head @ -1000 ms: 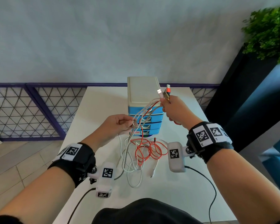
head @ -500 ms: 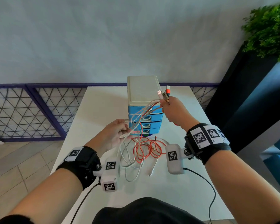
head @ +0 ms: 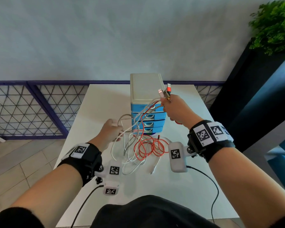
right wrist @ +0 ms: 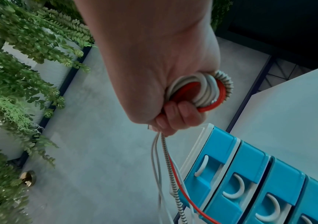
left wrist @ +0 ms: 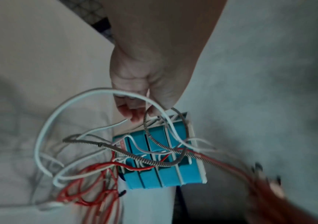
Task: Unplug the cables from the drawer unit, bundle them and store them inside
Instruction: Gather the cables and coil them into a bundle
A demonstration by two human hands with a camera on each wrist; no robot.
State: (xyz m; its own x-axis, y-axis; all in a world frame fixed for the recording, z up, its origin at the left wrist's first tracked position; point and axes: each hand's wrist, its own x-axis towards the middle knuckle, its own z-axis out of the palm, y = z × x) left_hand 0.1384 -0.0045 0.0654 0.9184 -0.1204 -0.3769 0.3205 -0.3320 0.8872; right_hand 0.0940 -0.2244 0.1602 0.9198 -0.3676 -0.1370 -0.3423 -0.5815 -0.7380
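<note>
the right hand (head: 174, 109) is raised beside the top right front corner of the drawer unit (head: 146, 102), fingers curled tight around a small coil of cables (right wrist: 202, 91): white, red and braided turns wound together, seen best in the right wrist view. three usb plugs (head: 165, 92) stick up out of the top of this fist, one pale pink, one red, one metallic. from the bottom of the fist the strands drop down across the blue drawer fronts.

the left hand (head: 111, 131) is lower and to the left of the unit, above the table, fingers curled round several strands; a braided metallic cable (head: 127, 116) arcs up and over it, and a white cable (left wrist: 89, 94) loops wide around the fingers in the left wrist view. the picture is blurred there, so which strands it pinches i cannot tell.

between the two hands the cables stretch slack in front of the drawers. the rest of them lie in a loose tangle on the white table (head: 105, 99) just in front of the unit: a heap of red cable (head: 148, 145) loops toward the right, white loops (head: 130, 155) toward the left, and one white plug end (head: 152, 170) pointing at the near edge.

the drawer unit stands near the middle of the table's far half, with a cream top and four blue drawers, all closed, each with a white curved handle.

beyond the far edge are a purple mesh railing (head: 31, 109) and a grey wall; a green plant (head: 275, 25) hangs at the upper right.
</note>
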